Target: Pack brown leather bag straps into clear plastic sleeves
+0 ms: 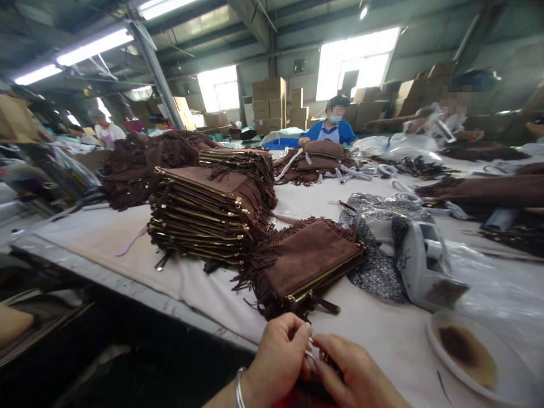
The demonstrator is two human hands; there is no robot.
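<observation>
Meeting at the near edge of the pale-covered table (382,334), the left hand (280,354) and the right hand (355,368) are held with their fingertips almost together. The left hand is closed to a pinch, thumb against forefinger with the other fingers curled in; a small pale piece (311,355) is gripped at the tips, its nature too small to tell. The right hand is partly closed, with thumb and forefinger brought toward the same spot, and a dark piece with metallic glints (329,362) is enclosed beneath its fingers, mostly hidden. A silvery bracelet (239,390) is worn on the left wrist. A fringed brown pouch (317,258) is found lying flat on the table just beyond both hands, its gold zipper edge turned toward the near right and its dark strap end extended close above the fingertips; no grip on the pouch is seen. Farther to the left of the pouch, a tall stack of brown pouches (199,218) is noted, its zipper edges facing the near side. To the right, a black-and-white woven item (378,277) is seen beside the pouch, with a tape dispenser (414,263) set against it. A brown-stained white dish (510,365) is placed nearer, right of the right hand.
</observation>
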